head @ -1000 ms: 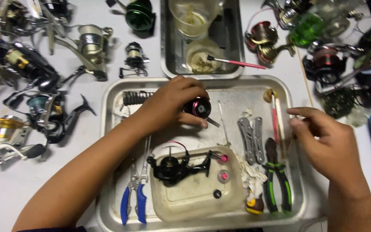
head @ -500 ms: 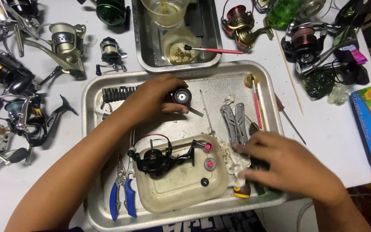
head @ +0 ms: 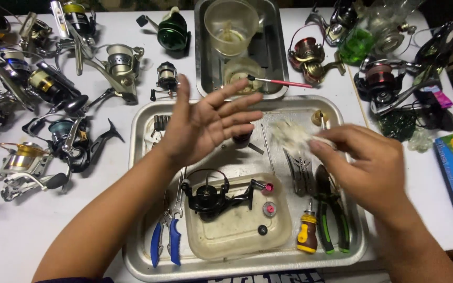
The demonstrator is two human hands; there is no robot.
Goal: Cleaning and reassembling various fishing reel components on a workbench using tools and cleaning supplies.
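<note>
Both hands hover over the tray (head: 142,157): left hand (head: 205,123) spread, right hand (head: 365,162) pinching what seems a blurred tissue (head: 292,133); loose shreds could foul the reel (head: 211,196).

Single head view, looking steeply down, close over metal tray (head: 142,251)

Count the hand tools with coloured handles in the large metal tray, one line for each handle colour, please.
Blue: 1, the blue-handled pliers
Green and black: 1, the green-handled pliers
Yellow: 1, the stubby screwdriver
Total: 3
Not counted: the white wad pinched in the fingers of the right hand.
</note>
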